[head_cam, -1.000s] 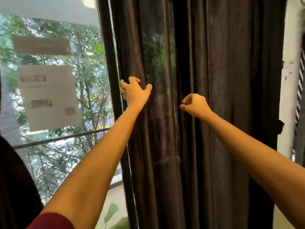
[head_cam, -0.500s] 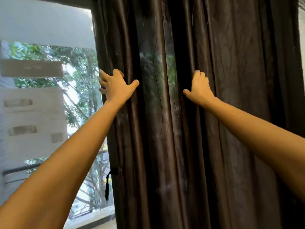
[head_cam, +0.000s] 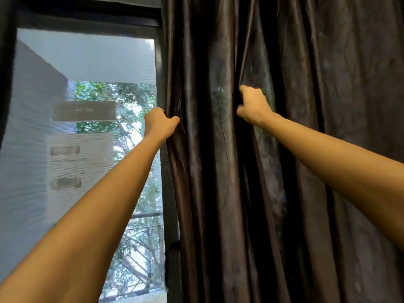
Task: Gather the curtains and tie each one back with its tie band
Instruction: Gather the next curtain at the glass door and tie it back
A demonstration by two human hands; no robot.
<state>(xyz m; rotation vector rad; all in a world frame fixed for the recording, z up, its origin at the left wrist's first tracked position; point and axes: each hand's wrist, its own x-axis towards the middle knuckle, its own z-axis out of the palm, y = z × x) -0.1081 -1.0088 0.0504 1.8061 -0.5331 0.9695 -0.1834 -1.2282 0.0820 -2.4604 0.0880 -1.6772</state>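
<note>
1. Grey mesh window (head_cam: 87,62) on the left, uncovered.
2. Left hand (head_cam: 160,124), spread flat half a second ago, now curls round the left edge of the curtain (head_cam: 209,171).
3. Dark strap (head_cam: 173,256) hangs low at that edge, maybe the tie band; untouched.
4. Right hand (head_cam: 253,103), flat before, now fists a middle fold.
5. Both hands have a grip, so gathering can start. The curtain hangs wide, untied.

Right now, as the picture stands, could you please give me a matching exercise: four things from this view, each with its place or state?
Things:
1. left hand
2. right hand
3. dark strap
4. window

Places or states:
A. hangs low at the edge of the curtain
B. grips a fold in the curtain's middle
C. uncovered, left of the curtain
D. grips the curtain's left edge

Pairs: 1-D, 2-B, 3-A, 4-C.
</note>
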